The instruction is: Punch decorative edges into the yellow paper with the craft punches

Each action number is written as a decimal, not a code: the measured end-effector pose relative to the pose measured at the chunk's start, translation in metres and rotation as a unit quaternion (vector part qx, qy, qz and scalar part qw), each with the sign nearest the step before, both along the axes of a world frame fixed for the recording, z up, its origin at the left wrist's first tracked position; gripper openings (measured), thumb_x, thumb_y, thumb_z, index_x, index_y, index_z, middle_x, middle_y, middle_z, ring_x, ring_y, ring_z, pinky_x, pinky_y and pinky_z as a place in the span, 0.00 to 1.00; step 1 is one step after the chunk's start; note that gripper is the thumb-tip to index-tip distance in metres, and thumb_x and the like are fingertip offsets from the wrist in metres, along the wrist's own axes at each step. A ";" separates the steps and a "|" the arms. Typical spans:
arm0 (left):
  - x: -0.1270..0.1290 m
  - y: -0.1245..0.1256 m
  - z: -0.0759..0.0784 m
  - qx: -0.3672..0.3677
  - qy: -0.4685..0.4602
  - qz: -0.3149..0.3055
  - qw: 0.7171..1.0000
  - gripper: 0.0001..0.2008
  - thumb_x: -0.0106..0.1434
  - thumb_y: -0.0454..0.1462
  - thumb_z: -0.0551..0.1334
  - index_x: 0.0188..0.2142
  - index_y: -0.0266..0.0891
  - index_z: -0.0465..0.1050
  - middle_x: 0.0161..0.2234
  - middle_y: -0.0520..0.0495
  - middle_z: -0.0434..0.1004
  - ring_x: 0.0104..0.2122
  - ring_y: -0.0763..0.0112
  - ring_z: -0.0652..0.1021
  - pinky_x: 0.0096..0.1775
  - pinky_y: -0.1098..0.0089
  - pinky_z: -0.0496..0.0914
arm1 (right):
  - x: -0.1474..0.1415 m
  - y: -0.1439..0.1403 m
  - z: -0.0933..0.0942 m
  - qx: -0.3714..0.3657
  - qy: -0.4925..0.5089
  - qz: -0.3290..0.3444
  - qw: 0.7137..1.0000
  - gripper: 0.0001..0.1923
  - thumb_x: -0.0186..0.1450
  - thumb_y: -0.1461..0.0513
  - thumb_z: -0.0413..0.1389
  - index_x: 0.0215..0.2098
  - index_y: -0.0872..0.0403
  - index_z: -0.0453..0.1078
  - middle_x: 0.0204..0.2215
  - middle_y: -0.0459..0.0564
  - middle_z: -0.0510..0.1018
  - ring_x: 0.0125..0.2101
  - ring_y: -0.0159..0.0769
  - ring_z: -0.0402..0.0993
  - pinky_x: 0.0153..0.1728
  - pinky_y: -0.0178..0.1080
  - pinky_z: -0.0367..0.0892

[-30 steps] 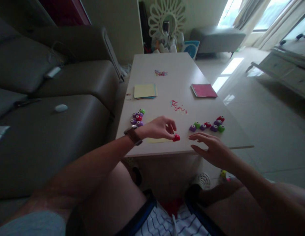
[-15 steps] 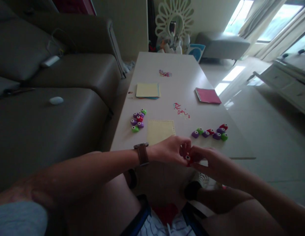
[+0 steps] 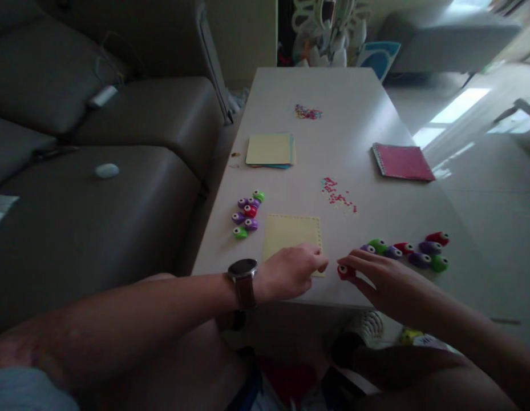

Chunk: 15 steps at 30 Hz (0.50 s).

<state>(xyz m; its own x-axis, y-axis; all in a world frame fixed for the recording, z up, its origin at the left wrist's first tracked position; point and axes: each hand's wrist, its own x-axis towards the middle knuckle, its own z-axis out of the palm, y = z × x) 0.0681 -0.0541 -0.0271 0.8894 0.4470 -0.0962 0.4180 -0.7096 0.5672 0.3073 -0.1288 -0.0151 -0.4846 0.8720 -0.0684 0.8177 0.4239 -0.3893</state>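
My right hand (image 3: 382,274) pinches a small red craft punch (image 3: 345,272) with an eye-like white spot, near the table's front edge. My left hand (image 3: 292,271), with a watch on the wrist, lies over the lower right part of a pale yellow sheet (image 3: 288,231). Its fingers are curled, and what they hold, if anything, is hidden. Small marks like punched holes run along the sheet's top and right edges. Just beyond my right hand is a group of green, purple and red punches (image 3: 420,260), partly covered by it. More such punches (image 3: 249,211) cluster left of the sheet.
Red and pale paper bits (image 3: 339,197) are scattered past the sheet, with a multicoloured pile (image 3: 308,112) farther back. A stack of coloured paper (image 3: 270,149) lies at left, a pink notebook (image 3: 404,162) at right. A sofa (image 3: 132,188) flanks the white table (image 3: 316,85).
My hands have come apart. The right one has moved right with the red craft punch, and the left has come back over the yellow sheet. The view has shifted closer to the table.
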 end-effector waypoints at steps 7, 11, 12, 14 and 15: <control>0.002 -0.005 0.000 0.058 0.028 -0.029 0.998 0.10 0.62 0.26 0.58 0.40 0.39 0.70 0.41 0.45 0.74 0.42 0.62 0.74 0.39 0.65 0.70 | 0.001 0.006 -0.009 -0.023 0.041 0.003 0.999 0.14 0.65 0.69 0.54 0.45 0.50 0.75 0.39 0.52 0.81 0.35 0.39 0.79 0.37 0.40 0.73; 0.003 -0.009 -0.003 0.085 0.031 -0.038 0.995 0.11 0.63 0.26 0.58 0.43 0.39 0.70 0.41 0.44 0.74 0.44 0.60 0.73 0.39 0.63 0.71 | -0.002 0.010 -0.012 -0.019 0.032 -0.019 0.999 0.13 0.65 0.68 0.55 0.45 0.49 0.75 0.37 0.51 0.81 0.33 0.40 0.79 0.36 0.40 0.73; 0.004 -0.010 -0.004 0.091 0.032 -0.038 0.995 0.11 0.64 0.27 0.58 0.43 0.39 0.70 0.41 0.44 0.74 0.43 0.60 0.73 0.39 0.63 0.70 | -0.003 0.011 -0.012 -0.016 0.028 -0.023 0.999 0.12 0.65 0.68 0.55 0.44 0.49 0.75 0.37 0.51 0.81 0.33 0.40 0.79 0.36 0.40 0.73; 0.004 -0.010 -0.005 0.096 0.034 -0.041 0.994 0.11 0.65 0.27 0.58 0.44 0.39 0.70 0.42 0.44 0.74 0.43 0.61 0.73 0.38 0.63 0.70 | -0.004 0.012 -0.012 -0.011 0.023 -0.028 0.999 0.11 0.65 0.68 0.55 0.43 0.50 0.75 0.36 0.51 0.81 0.33 0.40 0.79 0.36 0.40 0.72; 0.004 -0.010 -0.005 0.099 0.035 -0.042 0.994 0.11 0.65 0.27 0.57 0.44 0.39 0.70 0.41 0.44 0.74 0.42 0.61 0.73 0.38 0.63 0.70 | -0.005 0.012 -0.012 -0.007 0.024 -0.031 0.999 0.11 0.65 0.68 0.55 0.43 0.50 0.75 0.36 0.51 0.81 0.33 0.40 0.79 0.36 0.40 0.72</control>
<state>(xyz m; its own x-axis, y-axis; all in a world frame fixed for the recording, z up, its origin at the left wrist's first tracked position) 0.0723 -0.0645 -0.0320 0.9182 0.3886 -0.0769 0.3869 -0.8381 0.3845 0.3024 -0.1172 -0.0273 -0.4331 0.8994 -0.0590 0.8221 0.3673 -0.4351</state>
